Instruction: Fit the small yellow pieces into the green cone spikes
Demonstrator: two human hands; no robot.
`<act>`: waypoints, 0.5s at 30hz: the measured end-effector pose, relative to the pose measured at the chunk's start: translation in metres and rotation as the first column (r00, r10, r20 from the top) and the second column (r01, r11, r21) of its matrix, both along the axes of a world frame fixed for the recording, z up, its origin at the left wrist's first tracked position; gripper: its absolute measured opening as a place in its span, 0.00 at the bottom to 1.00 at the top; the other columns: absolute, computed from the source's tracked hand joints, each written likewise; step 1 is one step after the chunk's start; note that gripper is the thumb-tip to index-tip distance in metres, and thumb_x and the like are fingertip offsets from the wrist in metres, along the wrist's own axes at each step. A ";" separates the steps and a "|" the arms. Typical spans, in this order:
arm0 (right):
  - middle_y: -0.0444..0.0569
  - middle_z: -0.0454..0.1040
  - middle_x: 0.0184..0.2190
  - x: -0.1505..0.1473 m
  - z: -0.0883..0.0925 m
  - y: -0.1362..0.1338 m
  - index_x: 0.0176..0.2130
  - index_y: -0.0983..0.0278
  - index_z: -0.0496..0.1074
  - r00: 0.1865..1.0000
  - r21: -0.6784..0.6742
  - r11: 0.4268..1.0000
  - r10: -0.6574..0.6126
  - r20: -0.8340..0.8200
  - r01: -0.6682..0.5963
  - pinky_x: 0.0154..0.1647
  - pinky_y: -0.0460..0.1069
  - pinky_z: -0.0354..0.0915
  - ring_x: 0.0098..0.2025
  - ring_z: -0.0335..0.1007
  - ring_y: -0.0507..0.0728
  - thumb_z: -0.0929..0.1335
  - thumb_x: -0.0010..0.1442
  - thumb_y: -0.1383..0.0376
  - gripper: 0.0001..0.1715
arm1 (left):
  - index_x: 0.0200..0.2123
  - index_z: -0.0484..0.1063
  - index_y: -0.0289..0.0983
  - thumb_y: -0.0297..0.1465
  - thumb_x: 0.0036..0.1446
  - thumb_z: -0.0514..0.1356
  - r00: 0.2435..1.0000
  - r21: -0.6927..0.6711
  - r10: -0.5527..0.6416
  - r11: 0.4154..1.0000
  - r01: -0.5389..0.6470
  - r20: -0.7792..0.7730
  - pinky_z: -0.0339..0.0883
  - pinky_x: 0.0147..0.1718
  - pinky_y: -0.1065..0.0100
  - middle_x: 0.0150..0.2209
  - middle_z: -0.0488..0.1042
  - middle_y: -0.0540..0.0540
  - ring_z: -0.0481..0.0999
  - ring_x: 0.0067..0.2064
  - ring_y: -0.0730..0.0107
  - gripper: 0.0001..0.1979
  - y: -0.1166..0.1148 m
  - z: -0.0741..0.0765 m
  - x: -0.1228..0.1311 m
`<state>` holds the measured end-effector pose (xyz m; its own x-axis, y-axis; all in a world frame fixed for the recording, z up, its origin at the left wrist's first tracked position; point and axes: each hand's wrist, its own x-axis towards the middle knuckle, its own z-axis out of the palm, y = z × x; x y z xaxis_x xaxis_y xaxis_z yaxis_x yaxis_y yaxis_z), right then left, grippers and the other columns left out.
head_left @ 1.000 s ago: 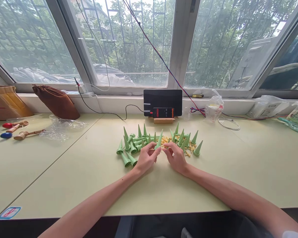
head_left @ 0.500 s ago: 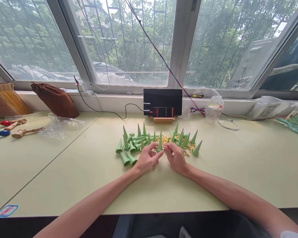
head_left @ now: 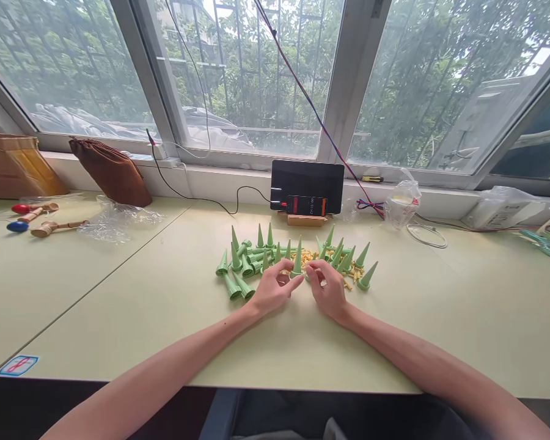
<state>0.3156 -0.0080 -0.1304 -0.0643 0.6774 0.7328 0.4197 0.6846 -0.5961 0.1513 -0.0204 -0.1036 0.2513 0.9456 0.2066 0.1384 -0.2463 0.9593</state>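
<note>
My left hand [head_left: 274, 288] is closed around the base of an upright green plastic cone [head_left: 297, 260], thumb in front and fingers behind. Just right of that cone, my right hand [head_left: 327, 289] has its thumb and forefinger pinched together; whatever is between them is too small to make out. Small yellow pegs [head_left: 308, 258] lie in a pile behind the hands. More green cones stand around the pile, including one at the right [head_left: 367, 277]. Several others lie on their sides at the left, among them a tipped cone [head_left: 231, 287] with its hollow end toward me.
Behind the cones, a phone [head_left: 307, 206] leans against a black tablet [head_left: 307, 180] on a small cardboard stand. A brown pouch [head_left: 112, 171], clear plastic wrap [head_left: 114, 223] and wooden toys [head_left: 55, 227] are at the left. A plastic bag with a cup [head_left: 402, 201] stands back right.
The camera view has tilted and shifted slightly. My right fingertips have drawn a little away from the cone, while my left hand stays on it.
</note>
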 end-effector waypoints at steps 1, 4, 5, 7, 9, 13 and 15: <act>0.46 0.73 0.29 0.000 0.000 0.000 0.36 0.63 0.69 1.000 0.000 1.000 0.001 0.000 -0.001 0.27 0.46 0.67 0.24 0.68 0.51 0.63 0.67 0.60 0.11 | 0.37 0.65 0.38 0.43 0.54 0.63 1.000 0.002 -0.003 1.000 0.003 -0.006 0.59 0.18 0.74 0.21 0.61 0.57 0.65 0.18 0.77 0.16 0.000 -0.001 0.000; 0.47 0.73 0.29 0.000 -0.001 0.000 0.36 0.63 0.69 1.000 0.001 1.000 0.005 -0.002 -0.005 0.27 0.46 0.67 0.25 0.68 0.51 0.63 0.67 0.60 0.11 | 0.37 0.65 0.38 0.43 0.54 0.63 1.000 0.006 -0.008 1.000 0.008 -0.018 0.59 0.18 0.74 0.23 0.62 0.56 0.66 0.18 0.77 0.17 0.001 -0.003 0.000; 0.47 0.74 0.29 0.000 -0.001 0.000 0.37 0.63 0.69 1.000 0.003 1.000 0.006 -0.004 -0.006 0.27 0.46 0.67 0.25 0.68 0.51 0.63 0.67 0.60 0.10 | 0.37 0.64 0.38 0.43 0.54 0.63 1.000 0.005 -0.008 1.000 0.008 -0.019 0.59 0.18 0.75 0.24 0.63 0.55 0.66 0.19 0.78 0.17 0.001 -0.004 0.000; 0.47 0.74 0.29 0.000 -0.001 0.000 0.37 0.63 0.69 1.000 0.006 1.000 0.007 -0.009 -0.007 0.27 0.46 0.67 0.25 0.69 0.51 0.63 0.67 0.61 0.09 | 0.38 0.65 0.38 0.43 0.53 0.63 1.000 0.006 -0.008 1.000 0.008 -0.024 0.59 0.17 0.75 0.27 0.65 0.54 0.65 0.19 0.80 0.16 0.001 -0.004 -0.001; 0.47 0.74 0.29 0.000 -0.002 0.000 0.37 0.63 0.69 1.000 0.006 1.000 0.005 -0.008 -0.005 0.26 0.46 0.67 0.24 0.67 0.51 0.63 0.67 0.61 0.10 | 0.38 0.66 0.38 0.42 0.53 0.63 0.999 0.015 -0.010 1.000 0.011 -0.032 0.58 0.17 0.76 0.30 0.66 0.52 0.64 0.19 0.81 0.16 0.000 -0.005 -0.001; 0.45 0.71 0.26 0.000 -0.002 0.000 0.36 0.63 0.68 1.000 0.005 1.000 -0.004 -0.002 0.004 0.24 0.45 0.65 0.22 0.64 0.49 0.61 0.68 0.61 0.10 | 0.36 0.66 0.38 0.42 0.52 0.64 0.999 0.036 -0.017 0.999 0.019 -0.033 0.54 0.16 0.76 0.29 0.65 0.53 0.60 0.18 0.82 0.16 0.000 -0.004 0.000; 0.44 0.70 0.25 0.000 -0.002 0.000 0.37 0.62 0.68 1.000 -0.004 1.000 -0.006 -0.004 0.006 0.24 0.45 0.64 0.21 0.62 0.49 0.61 0.68 0.61 0.11 | 0.36 0.66 0.38 0.42 0.51 0.64 0.999 0.045 -0.017 0.999 0.018 -0.033 0.52 0.15 0.76 0.28 0.64 0.53 0.60 0.18 0.82 0.16 -0.001 -0.004 0.000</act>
